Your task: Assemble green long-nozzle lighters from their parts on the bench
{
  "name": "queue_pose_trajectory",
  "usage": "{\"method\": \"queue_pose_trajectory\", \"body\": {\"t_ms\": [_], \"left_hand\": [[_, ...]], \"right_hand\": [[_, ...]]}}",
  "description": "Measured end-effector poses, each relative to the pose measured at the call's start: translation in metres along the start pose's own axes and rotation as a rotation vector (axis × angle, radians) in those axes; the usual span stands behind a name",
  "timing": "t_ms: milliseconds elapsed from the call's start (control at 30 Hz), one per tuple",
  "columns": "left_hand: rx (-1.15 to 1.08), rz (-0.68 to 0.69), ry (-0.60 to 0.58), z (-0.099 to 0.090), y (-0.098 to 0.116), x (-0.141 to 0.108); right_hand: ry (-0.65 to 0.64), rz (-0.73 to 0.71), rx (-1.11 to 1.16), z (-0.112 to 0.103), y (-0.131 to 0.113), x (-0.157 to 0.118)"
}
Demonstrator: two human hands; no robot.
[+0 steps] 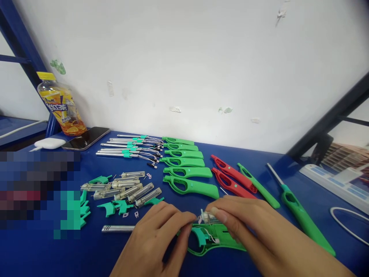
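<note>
My right hand (250, 221) grips a clear lighter fuel tank (210, 217) by its body, with the valve end pointing left. My left hand (155, 234) pinches a small whitish clip (199, 220) at the tank's valve end; whether the clip sits on the valve I cannot tell. Below both hands lies an open green lighter shell half (223, 232), holding a teal trigger (201, 236) and a white wire. A silver metal tube (118, 229) sticks out to the left, partly hidden behind my left hand.
Several clear fuel tanks (144, 192) and teal triggers (123, 206) lie left. Behind are wired metal tubes (115, 154) and green shell halves (188, 172). Red shells (230, 182), a whole green lighter (305, 219) and a power strip (334, 186) lie right. A bottle (62, 107) and phone (86, 138) stand back left.
</note>
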State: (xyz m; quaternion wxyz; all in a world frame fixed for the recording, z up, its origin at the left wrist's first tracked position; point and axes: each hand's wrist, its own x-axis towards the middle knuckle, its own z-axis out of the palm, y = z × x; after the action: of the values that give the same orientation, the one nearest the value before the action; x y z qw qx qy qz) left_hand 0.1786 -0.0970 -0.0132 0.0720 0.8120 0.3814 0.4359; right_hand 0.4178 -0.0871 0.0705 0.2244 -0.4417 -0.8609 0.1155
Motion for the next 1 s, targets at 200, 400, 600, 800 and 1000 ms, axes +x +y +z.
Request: {"method": "queue_pose_trajectory", "body": {"t_ms": [200, 400, 600, 800, 1000], "left_hand": [[-0.002, -0.001, 0.008, 0.002, -0.001, 0.000], [-0.009, -0.006, 0.007, 0.000, 0.001, -0.002], [-0.016, 0.002, 0.007, 0.000, 0.001, -0.001], [-0.039, 0.002, 0.013, -0.001, 0.001, 0.002], [-0.059, -0.002, 0.007, -0.001, 0.003, 0.001]], "right_hand": [[0.004, -0.001, 0.000, -0.002, -0.002, 0.003], [-0.023, 0.027, 0.013, -0.003, -0.003, 0.002], [-0.039, 0.042, 0.006, -0.001, -0.001, -0.001], [-0.040, 0.063, 0.022, 0.002, 0.003, -0.006], [-0.036, 0.062, 0.042, 0.001, 0.004, -0.008]]}}
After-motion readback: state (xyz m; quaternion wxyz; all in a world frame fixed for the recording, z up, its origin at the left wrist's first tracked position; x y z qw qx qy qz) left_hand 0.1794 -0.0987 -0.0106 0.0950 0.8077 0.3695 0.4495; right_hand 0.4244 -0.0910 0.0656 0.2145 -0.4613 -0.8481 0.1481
